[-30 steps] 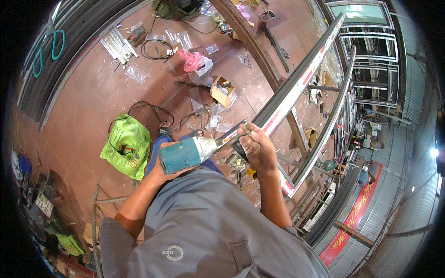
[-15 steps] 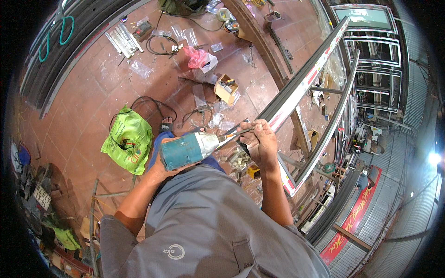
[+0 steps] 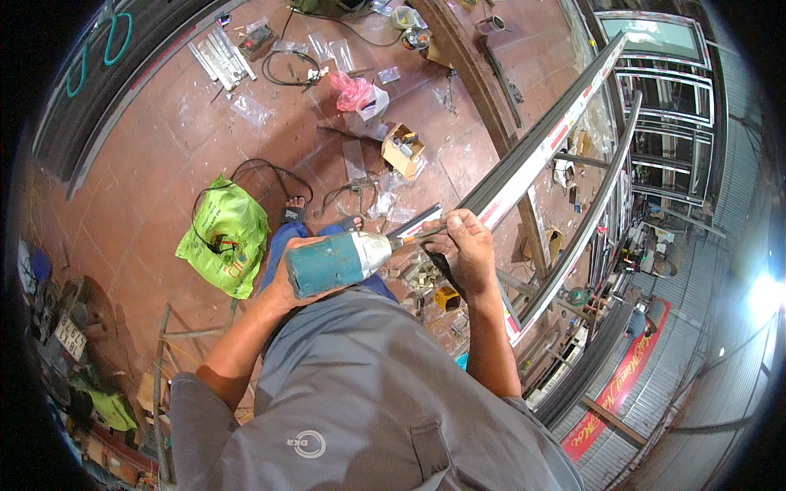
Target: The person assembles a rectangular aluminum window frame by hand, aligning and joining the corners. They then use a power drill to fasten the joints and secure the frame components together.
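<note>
A teal power driver (image 3: 327,266) with a silver nose lies level in front of my waist. My left hand (image 3: 282,285) is wrapped round it from the left and below; most of those fingers are hidden behind its body. From the nose, a thin driver bit (image 3: 419,236) points right. The fingertips of my right hand (image 3: 471,252) pinch around the bit's far end, and they hide its tip. A long black and white metal profile (image 3: 532,147) runs away to the upper right, just beyond my right hand.
A lime-green plastic bag (image 3: 223,237) with a cable lies on the tiled floor at left. Ahead are a small open cardboard box (image 3: 402,151), a pink bag (image 3: 350,92) and plastic scraps. A second long profile (image 3: 573,237) stands at right; a metal stand (image 3: 161,368) is lower left.
The driver and both hands have shifted slightly right in the picture, with the grips unchanged. The view has turned a little, and a second foot now shows beyond the driver.
</note>
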Demonstrator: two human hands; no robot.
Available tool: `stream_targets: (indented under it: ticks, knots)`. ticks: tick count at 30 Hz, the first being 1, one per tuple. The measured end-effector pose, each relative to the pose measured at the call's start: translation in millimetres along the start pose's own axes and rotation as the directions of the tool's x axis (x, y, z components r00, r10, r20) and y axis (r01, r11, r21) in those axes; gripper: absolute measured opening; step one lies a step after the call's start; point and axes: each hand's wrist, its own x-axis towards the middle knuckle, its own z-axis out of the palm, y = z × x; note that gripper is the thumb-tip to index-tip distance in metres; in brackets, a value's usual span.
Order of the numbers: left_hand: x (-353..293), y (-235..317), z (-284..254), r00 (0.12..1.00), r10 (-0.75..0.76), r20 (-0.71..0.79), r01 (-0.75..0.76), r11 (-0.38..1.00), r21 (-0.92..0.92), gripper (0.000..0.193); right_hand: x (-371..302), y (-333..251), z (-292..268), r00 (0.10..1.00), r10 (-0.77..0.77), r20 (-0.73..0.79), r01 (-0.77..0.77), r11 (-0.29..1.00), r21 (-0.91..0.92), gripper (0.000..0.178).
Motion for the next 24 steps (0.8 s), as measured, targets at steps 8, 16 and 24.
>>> stream_targets:
  ticks: [8, 16, 24]
  knots:
    - [6.2, 3.8, -0.5, 1.000, 0.015, 0.013, -0.016, 0.998, 0.057, 0.031, -4.6, 10.9, -7.6, 0.994, 0.105, -0.014, -0.099, 0.965, 0.244, 0.021]
    - [2.1, -5.6, 13.9, 0.992, 0.116, -0.043, -0.114, 0.993, 0.043, 0.036, -15.4, 27.3, 0.3, 0.992, -0.017, -0.128, 0.055, 0.950, 0.307, 0.027]
    - [1.9, 5.0, 14.9, 1.000, 0.003, 0.028, -0.004, 0.999, 0.036, 0.033, -24.0, 12.1, -4.1, 0.969, 0.018, -0.245, -0.026, 0.999, -0.027, 0.026]
